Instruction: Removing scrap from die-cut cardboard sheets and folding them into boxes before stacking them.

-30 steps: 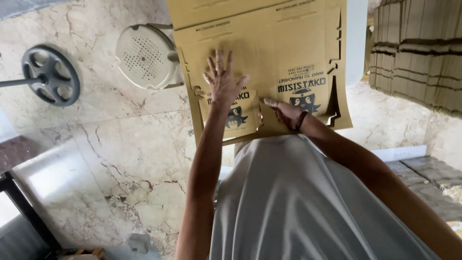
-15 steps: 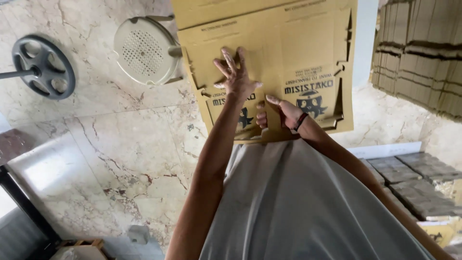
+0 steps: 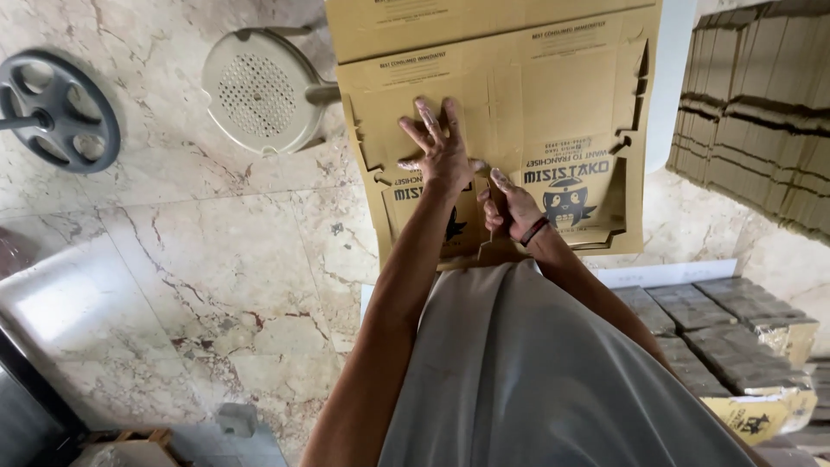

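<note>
Left hand (image 3: 443, 151) slid higher on tan cardboard sheet (image 3: 553, 95).

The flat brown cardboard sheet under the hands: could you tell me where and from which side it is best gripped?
I would pinch the flat cardboard sheet at its near edge, beside the right hand, coming from the person's side. It lies flat with die-cut notches along both sides, which could tear. The left hand presses flat on its middle.
</note>
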